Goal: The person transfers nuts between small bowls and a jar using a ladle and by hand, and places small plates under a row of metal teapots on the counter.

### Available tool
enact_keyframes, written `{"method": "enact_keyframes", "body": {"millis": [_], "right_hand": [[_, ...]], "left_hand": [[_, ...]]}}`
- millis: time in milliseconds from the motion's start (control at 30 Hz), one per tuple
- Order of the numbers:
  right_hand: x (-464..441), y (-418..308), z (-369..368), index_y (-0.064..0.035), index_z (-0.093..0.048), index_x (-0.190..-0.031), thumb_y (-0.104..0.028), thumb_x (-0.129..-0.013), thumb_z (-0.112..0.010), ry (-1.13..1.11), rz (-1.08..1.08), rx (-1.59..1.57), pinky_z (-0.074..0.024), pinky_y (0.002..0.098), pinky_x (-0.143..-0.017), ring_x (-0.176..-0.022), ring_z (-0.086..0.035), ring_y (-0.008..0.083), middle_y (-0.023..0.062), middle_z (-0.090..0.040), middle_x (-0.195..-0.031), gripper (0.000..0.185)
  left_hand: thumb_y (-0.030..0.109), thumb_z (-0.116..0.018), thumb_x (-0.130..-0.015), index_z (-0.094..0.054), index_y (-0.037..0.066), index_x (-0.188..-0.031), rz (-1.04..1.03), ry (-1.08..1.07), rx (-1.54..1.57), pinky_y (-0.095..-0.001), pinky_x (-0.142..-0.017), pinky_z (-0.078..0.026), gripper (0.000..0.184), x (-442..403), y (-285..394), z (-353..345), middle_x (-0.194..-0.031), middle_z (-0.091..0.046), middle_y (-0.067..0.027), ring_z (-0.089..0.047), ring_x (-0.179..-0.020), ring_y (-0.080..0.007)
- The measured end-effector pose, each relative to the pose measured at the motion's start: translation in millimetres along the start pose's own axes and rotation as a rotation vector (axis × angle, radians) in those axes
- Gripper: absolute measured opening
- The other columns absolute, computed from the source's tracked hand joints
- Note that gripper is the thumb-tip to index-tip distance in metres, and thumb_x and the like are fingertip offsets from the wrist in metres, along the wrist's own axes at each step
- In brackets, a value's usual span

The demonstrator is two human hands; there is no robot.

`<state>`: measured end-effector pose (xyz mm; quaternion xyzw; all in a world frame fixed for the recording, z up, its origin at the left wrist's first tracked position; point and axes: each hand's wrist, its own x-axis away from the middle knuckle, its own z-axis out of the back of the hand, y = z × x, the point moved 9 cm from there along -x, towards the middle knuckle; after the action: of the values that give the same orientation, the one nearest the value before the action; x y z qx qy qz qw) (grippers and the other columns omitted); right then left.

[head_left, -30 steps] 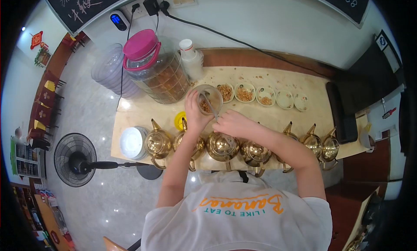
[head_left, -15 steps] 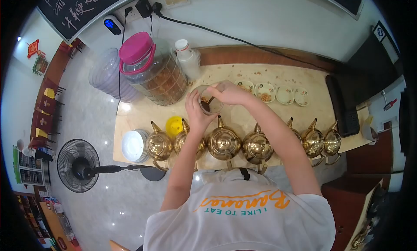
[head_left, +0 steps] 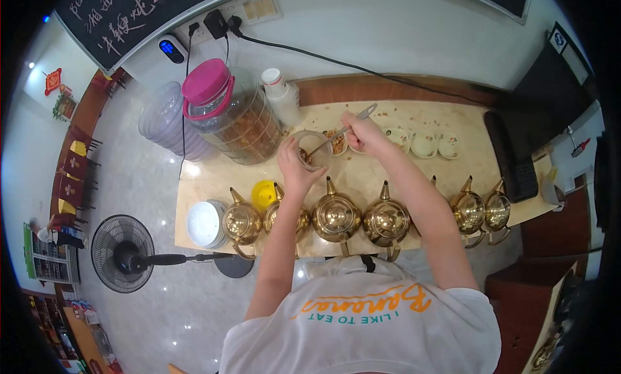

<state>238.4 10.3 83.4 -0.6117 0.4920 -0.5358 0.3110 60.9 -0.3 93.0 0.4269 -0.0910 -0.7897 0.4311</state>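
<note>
My left hand point(head_left: 297, 170) is wrapped round the side of a clear plastic tub point(head_left: 321, 155) with brown bits inside. In my right hand point(head_left: 366, 134) is the grey handle of a spoon point(head_left: 335, 136); its lower end dips into the tub, tilted. Just behind the tub, a small patterned dish point(head_left: 336, 143) holds brown bits. More small dishes point(head_left: 424, 144) stand in a row to the right, one partly behind my right hand. Brown crumbs lie scattered around them. Several brass teapots point(head_left: 336, 217) line the near edge, below my forearms.
A large jar point(head_left: 242, 125) with a pink lid stands back left beside stacked paper cups point(head_left: 275, 83). Nearer are a yellow bowl point(head_left: 263, 194) and stacked white plates point(head_left: 204, 223). A floor fan point(head_left: 123, 253) stands left; a black cable point(head_left: 336, 58) crosses the wall. Far left is another person point(head_left: 48, 235).
My right hand has moved from the tub's rim up and right, drawing the spoon handle out into view. My left hand stays on the tub. A person has appeared far left.
</note>
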Motion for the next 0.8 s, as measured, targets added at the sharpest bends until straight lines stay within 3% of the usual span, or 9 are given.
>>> {"method": "enact_keyframes", "body": {"millis": [233,400,600,700,800], "right_hand": [[28,-37,20,-0.0105,-0.037,-0.067,-0.032,-0.091,-0.041,0.007,0.034,-0.077,-0.0175,0.023,-0.035,-0.036,-0.023,0.0085,-0.001,-0.03,-0.044,0.032],[39,-43,41,-0.0109,-0.037,-0.068,-0.033,-0.091,-0.041,0.026,0.06,-0.093,-0.0176,0.0229,-0.035,-0.036,-0.023,0.0085,-0.0012,-0.03,-0.044,0.032],[54,-46,68,-0.0118,-0.038,-0.069,-0.035,-0.091,-0.042,0.054,0.06,-0.139,-0.0175,0.0228,-0.035,-0.037,-0.024,0.0081,-0.0018,-0.029,-0.045,0.032],[56,-42,78,-0.0121,-0.037,-0.069,-0.036,-0.09,-0.043,0.066,0.071,-0.15,-0.0179,0.0225,-0.035,-0.037,-0.025,0.0083,-0.002,-0.029,-0.045,0.033],[61,-38,90,-0.0123,-0.037,-0.068,-0.036,-0.09,-0.043,0.09,0.081,-0.164,-0.0185,0.0222,-0.036,-0.037,-0.024,0.0084,-0.0023,-0.028,-0.045,0.033]], "left_hand": [[0.023,-0.084,-0.044,-0.033,0.001,-0.118,0.031,-0.039,0.027,-0.044,-0.098,-0.027,0.093,1,1,-2,-0.125,-0.035,-0.0193,-0.031,-0.117,-0.0361],[0.024,-0.084,-0.042,-0.034,0.002,-0.117,0.005,-0.002,-0.011,-0.0437,-0.096,-0.03,0.093,-1,-1,2,-0.122,-0.038,-0.0182,-0.035,-0.113,-0.0358],[0.022,-0.083,-0.044,-0.033,0.0,-0.119,0.038,-0.039,0.016,-0.0439,-0.098,-0.027,0.093,-2,-4,-1,-0.126,-0.031,-0.0195,-0.03,-0.117,-0.0354],[0.025,-0.084,-0.042,-0.035,0.002,-0.118,0.017,-0.013,-0.034,-0.044,-0.095,-0.03,0.093,-3,3,0,-0.121,-0.038,-0.0179,-0.035,-0.113,-0.0366],[0.024,-0.083,-0.046,-0.034,0.0,-0.119,0.013,-0.048,-0.002,-0.0442,-0.098,-0.027,0.091,-4,3,-6,-0.124,-0.035,-0.0195,-0.031,-0.116,-0.036]]}}
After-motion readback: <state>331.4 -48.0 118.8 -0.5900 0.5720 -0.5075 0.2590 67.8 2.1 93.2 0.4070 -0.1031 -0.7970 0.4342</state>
